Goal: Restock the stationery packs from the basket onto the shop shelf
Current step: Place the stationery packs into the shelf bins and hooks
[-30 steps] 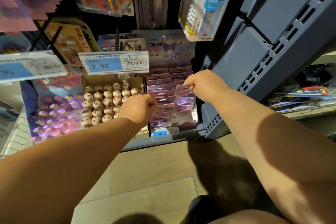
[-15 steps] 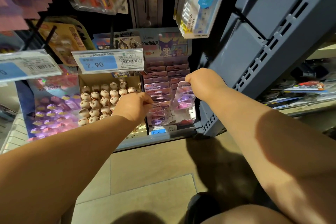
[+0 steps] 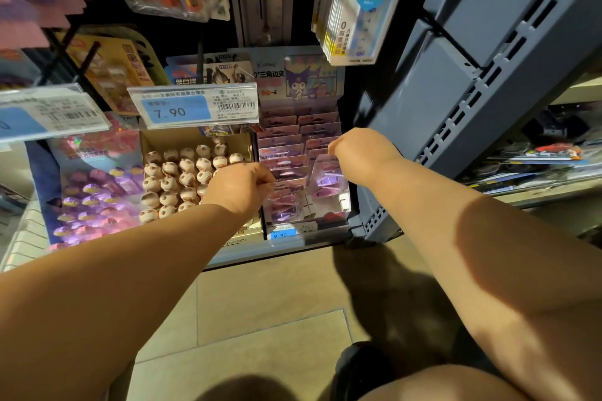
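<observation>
Your right grip (image 3: pixel 361 150) pinches a clear clip pack (image 3: pixel 327 181) by its top, long axis hanging below, while your left grip (image 3: pixel 241 189) pinches the neighbouring pack (image 3: pixel 285 202).

"7.90" on price tag (image 3: pixel 192 106), "9.90" on shelf label (image 3: pixel 280 234), "三角边夹" on display card (image 3: pixel 303 80)

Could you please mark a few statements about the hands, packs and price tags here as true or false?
1. The right hand grips a clear pack. True.
2. The left hand lies flat on the round erasers. False: it pinches a purple pack in the column beside them.
3. The upper tag, above the erasers, reads 7.90. True.
4. The lower tag, below the packs, reads 5.50. False: it reads 9.90.
</observation>
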